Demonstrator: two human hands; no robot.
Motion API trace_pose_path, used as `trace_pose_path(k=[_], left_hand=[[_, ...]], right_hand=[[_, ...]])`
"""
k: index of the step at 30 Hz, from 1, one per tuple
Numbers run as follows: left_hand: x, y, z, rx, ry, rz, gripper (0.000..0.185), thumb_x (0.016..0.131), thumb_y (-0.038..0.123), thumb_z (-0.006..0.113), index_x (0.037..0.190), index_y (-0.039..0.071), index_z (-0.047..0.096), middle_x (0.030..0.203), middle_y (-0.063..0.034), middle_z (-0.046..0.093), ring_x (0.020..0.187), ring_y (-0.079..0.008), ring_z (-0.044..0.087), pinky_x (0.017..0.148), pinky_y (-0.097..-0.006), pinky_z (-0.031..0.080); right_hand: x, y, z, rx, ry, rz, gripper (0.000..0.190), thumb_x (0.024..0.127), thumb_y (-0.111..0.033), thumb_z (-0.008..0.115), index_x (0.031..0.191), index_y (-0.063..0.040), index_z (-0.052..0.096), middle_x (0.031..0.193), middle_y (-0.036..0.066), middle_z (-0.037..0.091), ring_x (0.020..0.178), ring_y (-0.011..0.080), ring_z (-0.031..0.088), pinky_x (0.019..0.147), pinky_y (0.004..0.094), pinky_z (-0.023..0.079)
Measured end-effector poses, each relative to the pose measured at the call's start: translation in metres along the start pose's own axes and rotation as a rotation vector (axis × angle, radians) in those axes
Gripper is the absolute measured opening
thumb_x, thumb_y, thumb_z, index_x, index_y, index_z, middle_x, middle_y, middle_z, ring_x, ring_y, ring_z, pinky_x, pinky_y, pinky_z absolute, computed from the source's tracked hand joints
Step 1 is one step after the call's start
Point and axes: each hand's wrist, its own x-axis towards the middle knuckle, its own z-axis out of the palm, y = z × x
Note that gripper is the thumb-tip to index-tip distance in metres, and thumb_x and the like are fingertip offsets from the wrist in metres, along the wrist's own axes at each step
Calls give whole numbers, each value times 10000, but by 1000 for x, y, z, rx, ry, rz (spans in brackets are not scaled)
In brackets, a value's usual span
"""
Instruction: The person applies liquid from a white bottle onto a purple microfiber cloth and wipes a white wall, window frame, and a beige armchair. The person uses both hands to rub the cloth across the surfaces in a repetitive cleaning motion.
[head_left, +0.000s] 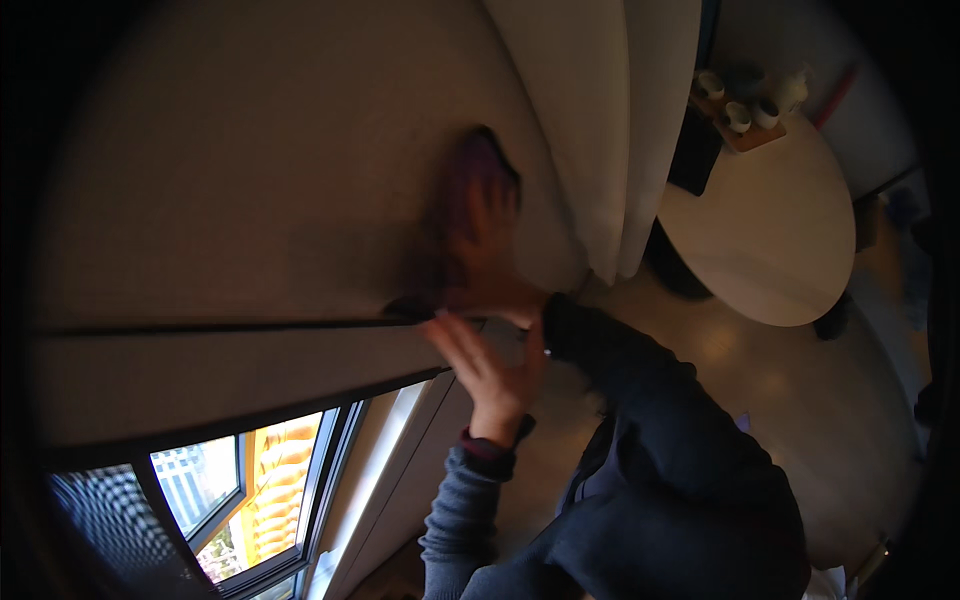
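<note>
My right hand (491, 240), blurred, lies over a dark purple cloth (476, 154) against a broad pale surface (262, 165). Whether that surface is wall or ceiling I cannot tell. The cloth's lower end bunches near a dark groove (225, 328) in the surface. Below the right wrist, my left hand (487, 375) is raised with its fingers apart and nothing in it. Its fingertips come close to the groove and the cloth's lower end; contact is unclear.
A window (247, 487) with a tilted pane stands at lower left. Pale curtain-like panels (592, 135) hang right of the cloth. Further right, a rounded white table (765, 232) bears a wooden tray (757, 141) with several cups, beside a dark flat object (696, 154).
</note>
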Motion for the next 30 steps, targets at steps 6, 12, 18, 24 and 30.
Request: trace_pose_path(k=[6,12,18,24,30], left_hand=[[-72,-5,79,-229,-589,-106,869,870,254,700,1495,-52,178,1525,-347,158,1411,-503,201,1107,-556,290],[-63,2,51,-235,-519,-151,916,843,248,736,1480,-88,170,1506,-390,135,1401,-534,190,1111,-550,276],[-41,19,-28,-57,-142,-157,977,804,179,767,1444,-179,122,1428,-511,92,1367,-627,117,1115,-566,219],[-98,9,4,-147,-376,-286,931,841,175,729,1476,-114,113,1510,-396,98,1410,-554,122,1136,-576,191],[-112,1,-15,-154,-324,-281,975,819,196,752,1507,-50,105,1537,-353,90,1421,-537,111,1136,-583,194]], right_hand=[[-169,62,-46,256,-260,705,904,799,-571,648,1481,-82,313,1553,281,107,1407,535,102,1125,641,86],[-141,44,-37,248,-391,523,831,767,-566,665,1370,-33,455,1482,325,220,1388,538,129,1098,674,79],[-30,-43,10,183,-159,222,525,783,-497,648,1186,-160,658,1476,313,274,1402,545,86,1033,752,35],[-136,-32,-1,76,-346,264,540,731,-422,690,1197,-154,654,1490,308,248,1393,570,104,1060,732,107],[-143,-53,-28,402,-266,339,499,838,-338,646,1276,-107,589,1562,299,100,1409,581,-9,1098,693,73]])
